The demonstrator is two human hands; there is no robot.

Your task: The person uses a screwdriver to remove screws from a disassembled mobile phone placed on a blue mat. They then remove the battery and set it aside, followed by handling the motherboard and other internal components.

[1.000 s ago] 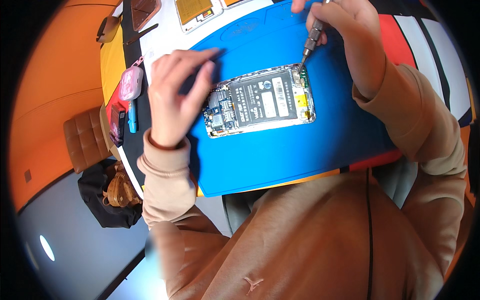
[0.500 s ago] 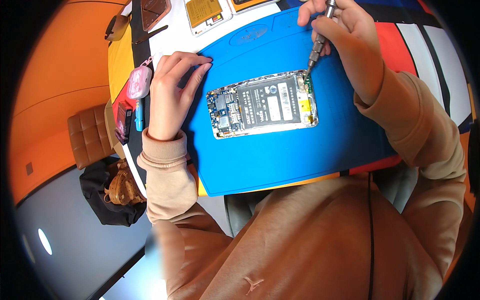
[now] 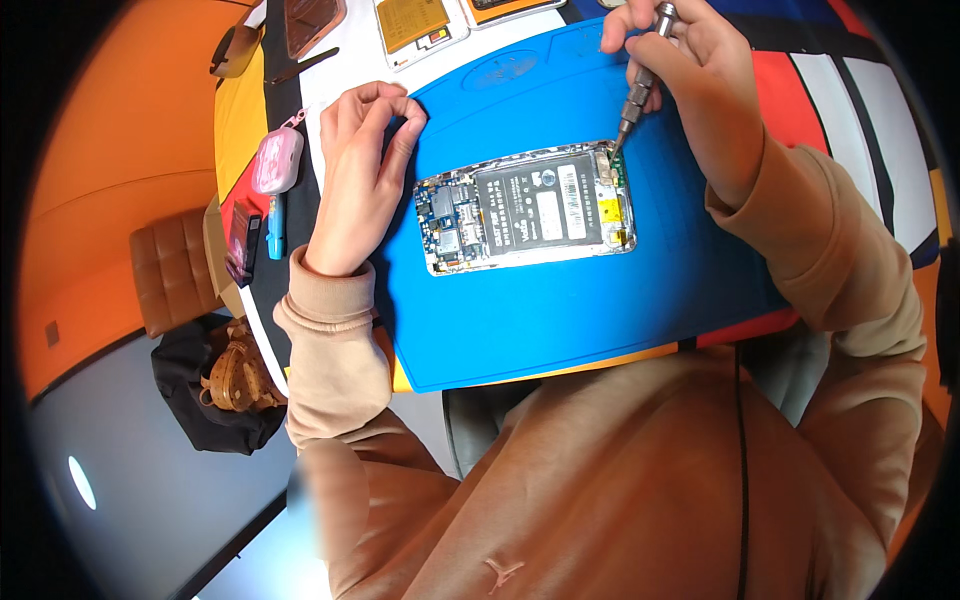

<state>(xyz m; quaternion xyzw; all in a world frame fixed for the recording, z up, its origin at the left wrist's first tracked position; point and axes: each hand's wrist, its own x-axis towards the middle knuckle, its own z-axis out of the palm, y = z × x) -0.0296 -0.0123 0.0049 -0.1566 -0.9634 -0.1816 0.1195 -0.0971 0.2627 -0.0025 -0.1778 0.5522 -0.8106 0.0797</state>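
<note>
An opened smartphone (image 3: 530, 210) lies on a blue work mat (image 3: 530, 320), its dark battery (image 3: 537, 200) in the middle. Its bare circuit board (image 3: 450, 222) shows at the left end. A metal screwdriver (image 3: 640, 90) is gripped in my right hand (image 3: 695, 65), slanting down with its tip at the phone's upper right corner, by a small green board. Near the mat's upper left edge rests my left hand (image 3: 365, 165), apart from the phone. Its fingers are curled in, thumb against the index finger; anything between them is too small to make out.
Beyond the mat lie another opened phone with a yellow battery (image 3: 415, 25), a brown phone case (image 3: 312, 25) and dark tweezers (image 3: 305, 65). Left of my hand are a pink case (image 3: 277, 160), a blue pen-like item (image 3: 276, 228) and a dark box (image 3: 243, 240).
My left hand has shifted slightly right, its fingers curling from nearly straight into a pinch. The screwdriver tip stays at the phone's upper right corner.
</note>
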